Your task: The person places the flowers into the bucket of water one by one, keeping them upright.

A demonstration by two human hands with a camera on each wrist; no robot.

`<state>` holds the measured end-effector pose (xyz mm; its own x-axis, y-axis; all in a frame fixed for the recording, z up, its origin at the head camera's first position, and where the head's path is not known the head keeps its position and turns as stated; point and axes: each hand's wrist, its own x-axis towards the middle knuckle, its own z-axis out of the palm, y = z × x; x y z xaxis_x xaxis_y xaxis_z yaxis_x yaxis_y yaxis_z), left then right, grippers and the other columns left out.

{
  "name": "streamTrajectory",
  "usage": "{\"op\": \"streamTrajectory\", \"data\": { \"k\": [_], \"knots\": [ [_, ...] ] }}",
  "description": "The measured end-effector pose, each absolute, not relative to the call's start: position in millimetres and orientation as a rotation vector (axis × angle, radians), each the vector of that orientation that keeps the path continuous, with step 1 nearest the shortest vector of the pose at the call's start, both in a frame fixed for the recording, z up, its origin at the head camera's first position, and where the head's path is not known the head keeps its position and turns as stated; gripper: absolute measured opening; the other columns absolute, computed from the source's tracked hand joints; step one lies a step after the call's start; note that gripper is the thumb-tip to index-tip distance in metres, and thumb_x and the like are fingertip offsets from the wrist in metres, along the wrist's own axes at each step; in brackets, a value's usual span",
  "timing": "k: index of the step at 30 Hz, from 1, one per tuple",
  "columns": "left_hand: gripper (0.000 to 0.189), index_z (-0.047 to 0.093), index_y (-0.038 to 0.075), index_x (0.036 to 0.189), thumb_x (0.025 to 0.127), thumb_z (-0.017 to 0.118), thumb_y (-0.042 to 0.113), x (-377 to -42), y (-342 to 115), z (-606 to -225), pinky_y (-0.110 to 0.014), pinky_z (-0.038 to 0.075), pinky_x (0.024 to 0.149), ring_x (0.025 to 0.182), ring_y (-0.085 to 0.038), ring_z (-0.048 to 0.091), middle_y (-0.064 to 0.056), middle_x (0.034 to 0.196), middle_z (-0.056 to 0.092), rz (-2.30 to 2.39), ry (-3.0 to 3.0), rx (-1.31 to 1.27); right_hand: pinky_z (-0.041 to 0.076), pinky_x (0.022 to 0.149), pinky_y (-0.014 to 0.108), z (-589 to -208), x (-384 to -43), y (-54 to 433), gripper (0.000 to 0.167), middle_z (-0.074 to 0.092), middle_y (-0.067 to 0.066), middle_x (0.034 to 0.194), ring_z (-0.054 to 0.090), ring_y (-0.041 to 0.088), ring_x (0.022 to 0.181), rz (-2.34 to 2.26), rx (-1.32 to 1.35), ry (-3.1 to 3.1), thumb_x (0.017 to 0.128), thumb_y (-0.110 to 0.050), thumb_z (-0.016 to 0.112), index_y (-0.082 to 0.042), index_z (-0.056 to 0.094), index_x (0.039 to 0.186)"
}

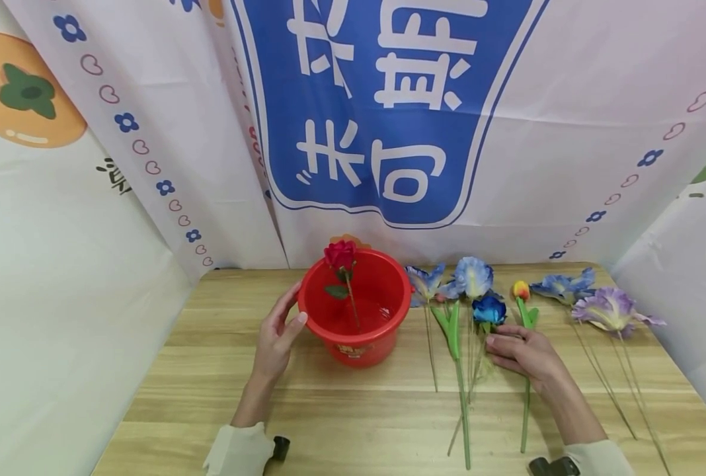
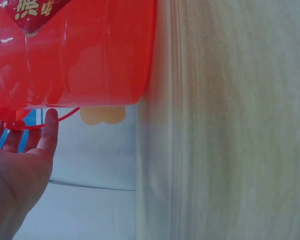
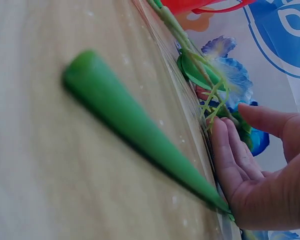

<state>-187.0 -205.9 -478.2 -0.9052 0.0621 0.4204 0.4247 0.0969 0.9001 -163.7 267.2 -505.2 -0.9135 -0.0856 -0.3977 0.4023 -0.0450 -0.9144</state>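
Observation:
A red plastic bucket stands on the wooden table with a red rose upright in it. My left hand touches the bucket's left wall with straight fingers. In the left wrist view the bucket fills the top and that hand lies open at its rim. My right hand rests flat on the table over the stem of an orange tulip, its fingertips beside the blue rose. The right wrist view shows this hand open beside a green stem and thin stems.
Several more artificial flowers lie in a row right of the bucket: a pale blue one, another blue one and a purple one, stems pointing toward me. Printed banners wall in the table on three sides.

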Motion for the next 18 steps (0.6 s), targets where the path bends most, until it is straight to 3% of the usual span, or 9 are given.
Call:
{"op": "streamTrajectory", "data": {
  "k": [10, 18],
  "knots": [
    [0.059, 0.047, 0.007, 0.162, 0.104, 0.061, 0.003, -187.0, -205.7, -478.3, -0.018, 0.053, 0.109, 0.147, -0.013, 0.049, -0.014, 0.164, 0.051, -1.884, -2.101, -0.476, 0.066, 0.085, 0.027, -498.0, -166.5, 260.5, 0.062, 0.075, -0.013, 0.103, 0.074, 0.004, 0.094, -2.042, 0.402, 1.957, 0.102, -0.018, 0.074, -0.001, 0.038, 0.150],
    [0.059, 0.048, 0.009, 0.161, 0.104, 0.061, 0.003, -186.7, -205.6, -478.3, -0.018, 0.053, 0.111, 0.147, -0.013, 0.050, -0.013, 0.164, 0.051, -1.884, -2.102, -0.480, 0.066, 0.086, 0.026, -488.3, -164.4, 258.2, 0.041, 0.074, -0.014, 0.102, 0.075, 0.006, 0.096, -2.163, 0.383, 1.941, 0.104, -0.008, 0.070, -0.009, 0.045, 0.136]
  ]
}}
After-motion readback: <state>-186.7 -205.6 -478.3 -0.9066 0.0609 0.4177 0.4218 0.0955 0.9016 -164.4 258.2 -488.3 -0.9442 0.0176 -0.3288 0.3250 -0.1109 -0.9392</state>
